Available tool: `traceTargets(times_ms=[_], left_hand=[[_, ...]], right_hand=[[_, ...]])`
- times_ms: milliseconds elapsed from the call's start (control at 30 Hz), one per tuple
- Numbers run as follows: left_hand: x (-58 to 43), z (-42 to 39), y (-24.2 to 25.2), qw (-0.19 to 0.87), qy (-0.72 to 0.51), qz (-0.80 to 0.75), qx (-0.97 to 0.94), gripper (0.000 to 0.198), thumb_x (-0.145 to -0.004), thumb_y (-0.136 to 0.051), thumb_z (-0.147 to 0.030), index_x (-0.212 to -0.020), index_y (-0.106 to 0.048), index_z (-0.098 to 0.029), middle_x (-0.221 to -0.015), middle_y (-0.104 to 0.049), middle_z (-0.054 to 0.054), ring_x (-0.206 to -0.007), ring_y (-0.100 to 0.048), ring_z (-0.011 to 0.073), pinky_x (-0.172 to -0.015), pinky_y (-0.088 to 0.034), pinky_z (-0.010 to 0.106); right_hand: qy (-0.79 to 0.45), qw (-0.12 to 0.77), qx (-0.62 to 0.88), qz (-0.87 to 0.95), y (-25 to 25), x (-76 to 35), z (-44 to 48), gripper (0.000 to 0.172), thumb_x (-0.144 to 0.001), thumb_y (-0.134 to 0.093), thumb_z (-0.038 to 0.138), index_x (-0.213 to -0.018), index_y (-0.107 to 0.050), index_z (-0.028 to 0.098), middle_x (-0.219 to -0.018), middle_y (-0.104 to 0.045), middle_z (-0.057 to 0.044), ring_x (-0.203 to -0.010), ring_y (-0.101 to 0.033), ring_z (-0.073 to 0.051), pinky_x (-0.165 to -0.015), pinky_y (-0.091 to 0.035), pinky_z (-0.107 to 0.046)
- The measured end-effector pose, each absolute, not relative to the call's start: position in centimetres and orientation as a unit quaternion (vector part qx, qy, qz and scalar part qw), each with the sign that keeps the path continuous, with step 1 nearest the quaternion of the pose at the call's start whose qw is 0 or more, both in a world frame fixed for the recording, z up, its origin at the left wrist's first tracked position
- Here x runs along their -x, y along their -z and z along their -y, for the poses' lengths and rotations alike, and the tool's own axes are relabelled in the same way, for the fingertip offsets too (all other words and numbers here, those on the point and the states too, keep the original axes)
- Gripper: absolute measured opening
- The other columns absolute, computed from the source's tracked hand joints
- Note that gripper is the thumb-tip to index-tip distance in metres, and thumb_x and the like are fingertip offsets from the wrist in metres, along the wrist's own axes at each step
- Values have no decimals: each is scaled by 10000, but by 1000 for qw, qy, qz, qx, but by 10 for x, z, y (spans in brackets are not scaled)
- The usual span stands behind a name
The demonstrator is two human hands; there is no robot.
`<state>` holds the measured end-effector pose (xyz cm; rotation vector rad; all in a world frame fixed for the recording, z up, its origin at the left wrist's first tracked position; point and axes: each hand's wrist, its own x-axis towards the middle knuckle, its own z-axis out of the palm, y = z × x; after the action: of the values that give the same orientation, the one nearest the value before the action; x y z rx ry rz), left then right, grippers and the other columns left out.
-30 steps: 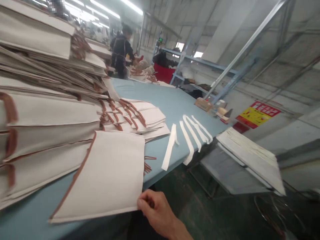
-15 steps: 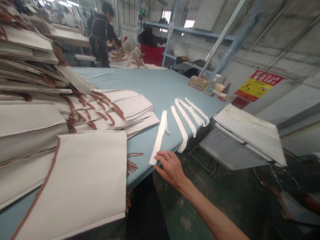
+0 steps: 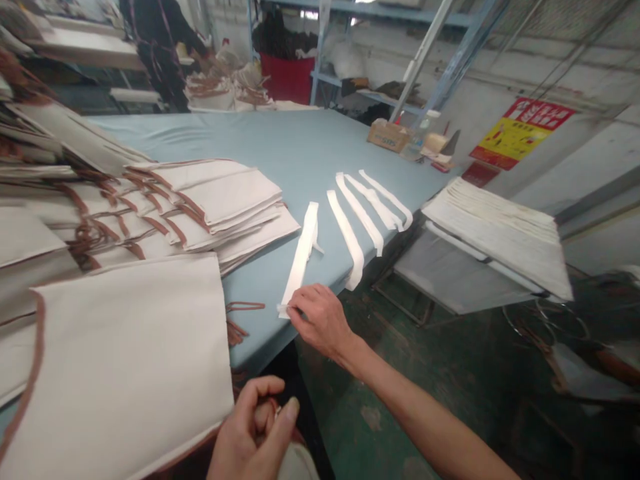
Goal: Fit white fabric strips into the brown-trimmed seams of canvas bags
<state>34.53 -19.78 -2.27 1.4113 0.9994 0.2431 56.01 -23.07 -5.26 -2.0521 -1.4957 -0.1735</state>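
My right hand pinches the near end of a white strip that lies along the edge of the blue-covered table. At the bottom, my left hand has its fingers curled together; something small and reddish shows between them, too small to name. It is beside the lower right corner of a cream fabric panel with brown edging. Brown cords lie between the panel and the white strip. Several more white strips are spread to the right, some hanging over the edge.
Stacks of cream pieces with brown trim cover the left side. A cardboard box stands at the far right corner, and a cart with white sheets is beyond the right edge. A person stands behind the table.
My left hand has come into view at the bottom. My right hand still grips the strip's near end, its fingers drawn closer together. The camera view has shifted downward.
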Motion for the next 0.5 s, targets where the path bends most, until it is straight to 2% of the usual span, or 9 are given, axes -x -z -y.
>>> traceTargets(times_ms=[100, 167, 300, 500], left_hand=[[-363, 180, 19, 619, -73, -437, -649, 685, -819, -670, -720, -1230, -611, -175, -564, -584, -75, -490, -487, 155, -476, -340, 232], [-374, 169, 16, 573, -65, -425, -698, 709, -856, -590, -690, -1303, -586, -139, -531, -583, -75, -461, -495, 180, -464, -354, 258], [-395, 156, 13, 453, -93, -396, -793, 666, -888, -478, -575, -1327, -626, -97, -474, -474, -100, -475, -545, 225, -549, -411, 310], [-412, 148, 13, 390, -79, -366, -842, 625, -888, -468, -451, -1392, -634, -122, -524, -548, -58, -558, -615, 267, -626, -402, 342]], right_hand=[[46, 324, 784, 527, 53, -562, 228, 206, -986, -636, 136, -796, -658, 215, -894, -752, -31, -865, -627, -215, -841, -435, -368], [32, 339, 787, 515, 54, -564, 227, 216, -975, -631, 128, -779, -645, 217, -888, -753, -22, -859, -624, -210, -837, -423, -362], [12, 358, 786, 504, 54, -565, 227, 200, -963, -622, 125, -789, -652, 219, -918, -765, -23, -877, -623, -212, -839, -412, -355], [-7, 369, 787, 495, 52, -566, 227, 187, -942, -634, 114, -785, -651, 214, -906, -764, -21, -868, -622, -212, -827, -397, -353]])
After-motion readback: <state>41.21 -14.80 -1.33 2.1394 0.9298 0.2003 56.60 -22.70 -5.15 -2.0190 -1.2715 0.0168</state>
